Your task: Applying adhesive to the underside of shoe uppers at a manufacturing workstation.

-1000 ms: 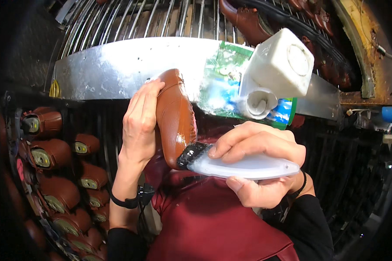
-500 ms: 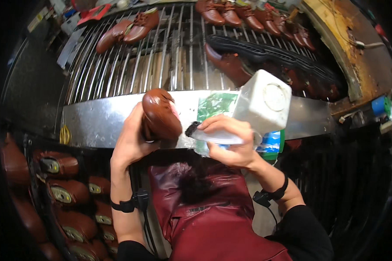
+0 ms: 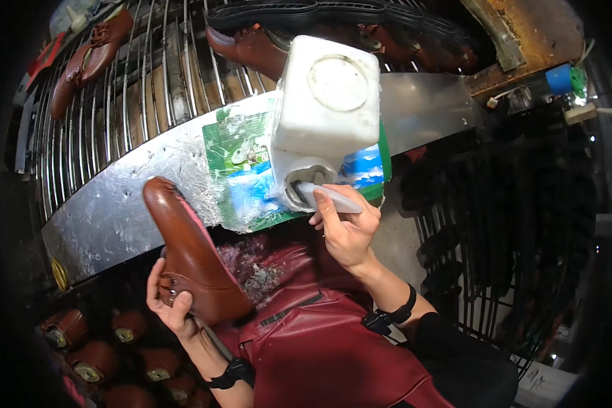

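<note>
My left hand [image 3: 173,306] is closed round a brown leather shoe upper [image 3: 187,251] near its laces. The upper has no outsole on it; its toe end points up and away, and a pink strip runs along its right edge. In my right hand [image 3: 352,234] is a brush with a pale translucent handle [image 3: 341,198]. Its bristle end is inside the round mouth [image 3: 294,178] at the near side of a white plastic jug [image 3: 330,122], so the bristles are mostly hidden. Below both hands lies a dark red apron [image 3: 333,333] with whitish smears.
The jug stands on a green and blue printed sheet [image 3: 248,187] on the metal ledge [image 3: 126,197]. Beyond is a rack of metal rods [image 3: 132,95] with brown shoes [image 3: 92,61] and black soles [image 3: 333,12]. More brown uppers [image 3: 92,360] sit at lower left.
My left hand has lowered the shoe upper toward my lap, showing its length. The brush has gone from beside the upper into the jug's mouth. The view has swung to the right.
</note>
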Demonstrator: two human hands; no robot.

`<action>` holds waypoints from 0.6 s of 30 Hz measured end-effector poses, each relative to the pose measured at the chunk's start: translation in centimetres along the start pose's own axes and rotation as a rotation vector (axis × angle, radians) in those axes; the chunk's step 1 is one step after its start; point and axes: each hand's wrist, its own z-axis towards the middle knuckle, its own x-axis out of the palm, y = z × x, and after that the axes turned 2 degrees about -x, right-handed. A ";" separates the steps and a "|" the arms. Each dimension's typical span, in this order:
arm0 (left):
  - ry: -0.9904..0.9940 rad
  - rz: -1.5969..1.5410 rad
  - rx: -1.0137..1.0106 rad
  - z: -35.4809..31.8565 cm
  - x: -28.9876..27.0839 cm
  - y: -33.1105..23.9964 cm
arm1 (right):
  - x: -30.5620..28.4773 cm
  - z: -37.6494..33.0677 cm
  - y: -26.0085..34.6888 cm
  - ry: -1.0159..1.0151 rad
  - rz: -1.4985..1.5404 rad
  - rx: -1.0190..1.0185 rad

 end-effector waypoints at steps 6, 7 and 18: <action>0.025 0.013 -0.097 -1.9 1.8 0.2 | -1.7 1.2 2.5 -0.032 0.533 0.526; 0.046 -0.007 -0.115 -2.0 1.9 -0.1 | -1.7 2.1 3.6 0.022 0.637 0.589; 0.088 -0.195 -0.251 -2.3 3.2 -1.9 | 0.8 0.2 7.3 0.514 0.633 0.320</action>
